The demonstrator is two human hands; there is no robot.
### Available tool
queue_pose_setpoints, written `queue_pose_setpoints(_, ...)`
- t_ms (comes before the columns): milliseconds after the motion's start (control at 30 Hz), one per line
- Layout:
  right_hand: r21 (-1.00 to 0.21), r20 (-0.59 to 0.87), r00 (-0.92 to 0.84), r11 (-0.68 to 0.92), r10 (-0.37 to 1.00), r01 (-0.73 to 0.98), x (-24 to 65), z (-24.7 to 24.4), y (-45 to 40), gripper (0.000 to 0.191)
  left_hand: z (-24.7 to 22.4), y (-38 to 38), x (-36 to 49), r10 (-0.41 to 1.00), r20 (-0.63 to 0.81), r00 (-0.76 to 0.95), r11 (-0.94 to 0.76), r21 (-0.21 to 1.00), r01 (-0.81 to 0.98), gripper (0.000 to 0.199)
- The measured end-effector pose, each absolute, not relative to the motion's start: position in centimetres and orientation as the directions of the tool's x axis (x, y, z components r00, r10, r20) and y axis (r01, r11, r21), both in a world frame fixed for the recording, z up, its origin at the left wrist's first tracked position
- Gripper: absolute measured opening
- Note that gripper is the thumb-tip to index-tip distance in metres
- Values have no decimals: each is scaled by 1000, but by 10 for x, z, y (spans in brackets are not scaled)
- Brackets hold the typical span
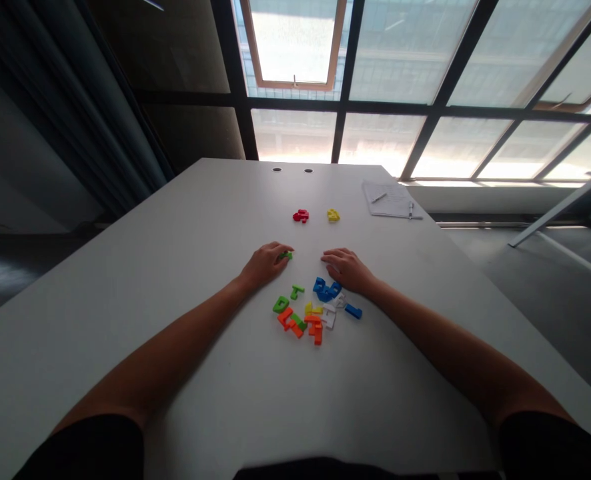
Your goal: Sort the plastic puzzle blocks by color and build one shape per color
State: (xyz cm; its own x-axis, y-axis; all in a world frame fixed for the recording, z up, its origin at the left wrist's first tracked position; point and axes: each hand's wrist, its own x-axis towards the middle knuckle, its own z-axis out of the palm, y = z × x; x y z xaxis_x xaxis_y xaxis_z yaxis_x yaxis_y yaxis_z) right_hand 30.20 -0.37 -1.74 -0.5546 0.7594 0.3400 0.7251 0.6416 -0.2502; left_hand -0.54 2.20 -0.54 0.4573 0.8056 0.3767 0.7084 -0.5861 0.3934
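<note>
My left hand [265,265] rests on the white table, thumb and fingers closed around a small green plastic letter [287,255]; its shape is partly hidden. My right hand [348,269] lies on the tabletop with fingers stretched out, holding nothing, just beyond a cluster of blue letters [326,291]. Nearer to me is a loose mixed pile: a green T-shaped letter [297,291], a green D [281,305], orange letters [315,327], yellow pieces [312,309], white letters [329,316] and a straight blue piece [353,311]. Farther off sit a red group [301,216] and a yellow group [333,215] of letters.
Sheets of paper [393,199] with pens on them lie at the table's far right. Two round cable holes are set near the back edge of the table [225,200]. Behind it stand large windows [295,40], with a dark curtain [75,100] at left.
</note>
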Motion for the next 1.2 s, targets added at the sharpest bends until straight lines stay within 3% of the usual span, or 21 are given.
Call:
queue_pose_setpoints(333,-258,352,-542,636,763,727,302,-20,-2,33,-7,25,-5,844,334,420,-530,396,750,28)
queue_pose_setpoints(800,-242,335,-552,636,764,733,300,-15,-6,33,-5,20,-6,791,500,353,-548,323,772,36)
queue_pose_setpoints(933,-256,342,-546,635,765,729,299,-14,-7,33,-4,18,-2,782,430,452,-587,261,766,33)
queue_pose_setpoints(1200,-243,324,-550,629,770,739,299,-13,-7,34,-2,42,8,778,385,497,-613,287,736,33)
